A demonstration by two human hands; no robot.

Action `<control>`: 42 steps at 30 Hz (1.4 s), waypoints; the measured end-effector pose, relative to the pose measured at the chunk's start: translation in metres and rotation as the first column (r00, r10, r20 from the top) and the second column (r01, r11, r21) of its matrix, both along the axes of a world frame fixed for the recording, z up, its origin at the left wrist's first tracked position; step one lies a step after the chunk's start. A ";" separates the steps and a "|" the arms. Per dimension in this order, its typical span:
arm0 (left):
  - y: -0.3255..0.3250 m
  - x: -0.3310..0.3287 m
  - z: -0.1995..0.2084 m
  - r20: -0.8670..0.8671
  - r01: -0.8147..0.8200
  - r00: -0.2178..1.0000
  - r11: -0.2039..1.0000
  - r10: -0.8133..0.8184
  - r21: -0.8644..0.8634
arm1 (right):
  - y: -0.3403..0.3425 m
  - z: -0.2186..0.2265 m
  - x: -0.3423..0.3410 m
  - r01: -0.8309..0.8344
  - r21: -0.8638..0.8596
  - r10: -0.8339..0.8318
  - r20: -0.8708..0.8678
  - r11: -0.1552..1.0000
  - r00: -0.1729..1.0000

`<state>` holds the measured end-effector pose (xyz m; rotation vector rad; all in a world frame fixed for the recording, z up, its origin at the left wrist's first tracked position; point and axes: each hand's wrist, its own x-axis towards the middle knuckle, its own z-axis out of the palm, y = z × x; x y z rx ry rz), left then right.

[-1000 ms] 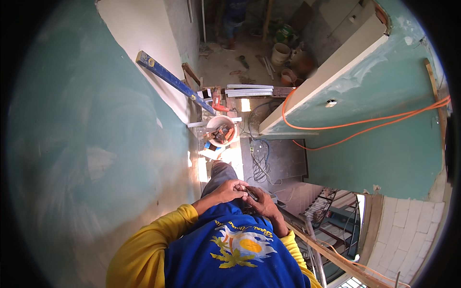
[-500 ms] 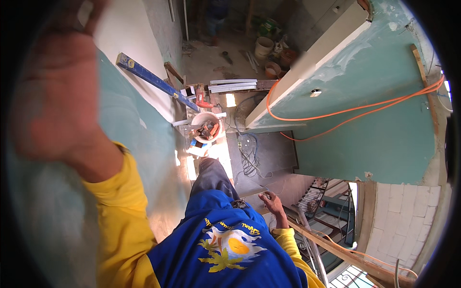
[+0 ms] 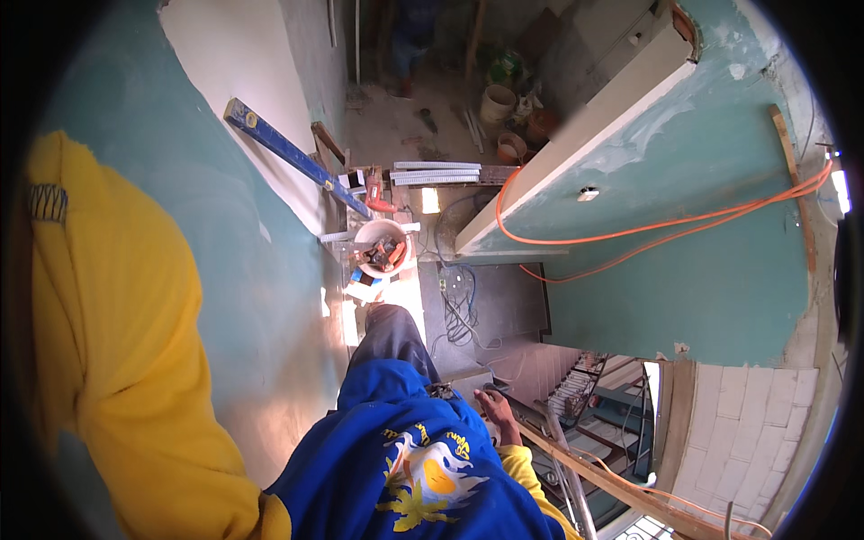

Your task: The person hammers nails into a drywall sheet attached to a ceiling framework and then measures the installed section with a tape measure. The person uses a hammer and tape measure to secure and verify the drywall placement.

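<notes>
My left arm (image 3: 135, 351), in a yellow sleeve, is raised along the green and white wall at the left; its hand is out of view. Low beside my waist, my right hand (image 3: 499, 417) has its fingers curled. Whatever may be between them is too small to make out. It is nearest to a long wooden beam (image 3: 621, 468) on the right. Ahead of my knee a pale bucket (image 3: 382, 230) contains several orange and dark tools. A blue spirit level (image 3: 292, 155) leans on the wall, and a red power drill (image 3: 379, 200) lies beyond the bucket.
White perforated strips (image 3: 436, 171) lie across a board ahead. Tangled cables (image 3: 463, 319) cover part of the dark surface below. An orange cord (image 3: 576, 243) hangs along the right wall. Stairs and metalwork (image 3: 616, 409) show lower right. Another person (image 3: 414, 40) stands in the far room.
My left hand has gone out of view at the left, and its sleeve now fills that side. My right hand sits slightly lower and farther left in view.
</notes>
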<state>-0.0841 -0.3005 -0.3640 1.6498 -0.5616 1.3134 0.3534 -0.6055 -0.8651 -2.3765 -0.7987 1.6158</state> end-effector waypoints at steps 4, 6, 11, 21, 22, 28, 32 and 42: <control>-0.002 -0.002 -0.004 -0.021 -0.002 1.000 1.000 0.002 -0.013 | -0.007 -0.007 0.004 0.007 -0.029 -0.007 -0.001 1.000 1.000; -0.002 -0.004 -0.003 -0.024 -0.015 1.000 1.000 0.015 -0.016 | -0.008 -0.007 0.002 -0.014 -0.028 0.014 0.011 1.000 1.000; -0.002 -0.009 -0.002 -0.038 -0.045 0.998 0.999 0.044 -0.028 | -0.012 -0.018 0.004 0.017 -0.035 -0.018 -0.051 0.999 0.999; 0.010 -0.013 -0.016 -0.065 -0.052 0.997 0.998 0.049 -0.037 | -0.015 -0.034 0.013 -0.019 -0.046 0.016 -0.051 0.999 0.999; 0.024 -0.010 -0.021 -0.059 -0.006 0.998 0.999 0.004 -0.039 | -0.029 -0.037 0.004 0.023 -0.035 -0.024 -0.047 0.999 0.999; 0.029 -0.014 -0.020 0.006 0.026 1.000 1.000 -0.026 0.001 | -0.025 -0.036 0.003 0.054 -0.017 -0.054 0.002 0.998 0.999; 0.027 -0.020 0.001 0.071 0.015 0.997 0.999 -0.018 0.041 | -0.016 -0.018 0.007 0.025 -0.054 -0.027 -0.035 0.998 0.999; 0.060 0.033 -0.212 -0.636 -0.769 0.637 0.418 0.435 -0.484 | -0.060 -0.013 -0.008 0.102 0.232 -0.045 -0.238 0.967 0.970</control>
